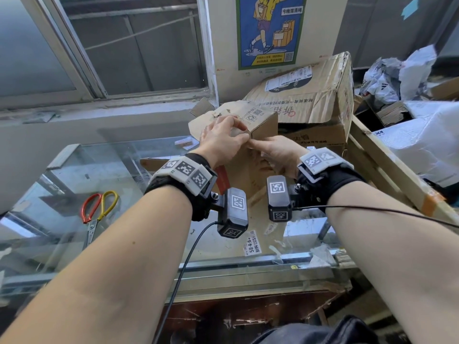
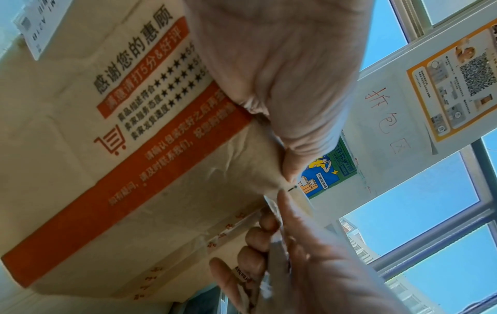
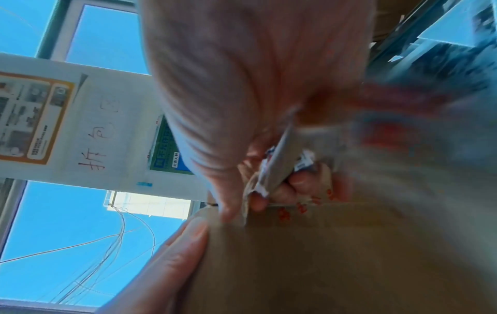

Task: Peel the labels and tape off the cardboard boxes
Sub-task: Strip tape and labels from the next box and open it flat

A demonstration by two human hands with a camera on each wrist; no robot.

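Fingers of the left hand (image 1: 219, 141) and right hand (image 1: 275, 151) pinch crumpled tape (image 3: 271, 170) at the cardboard box (image 1: 258, 120) corner.

Left hand (image 1: 221, 139) and right hand (image 1: 275, 155) raised together, fingertips meeting, fingers curled

I saw left hand (image 1: 221, 140) pinching upper corner of cardboard box (image 1: 250, 167); right hand (image 1: 275, 155) gripped same corner from beneath, fingertips touching. Scissors (image 1: 98, 212) lay well left of left wrist.
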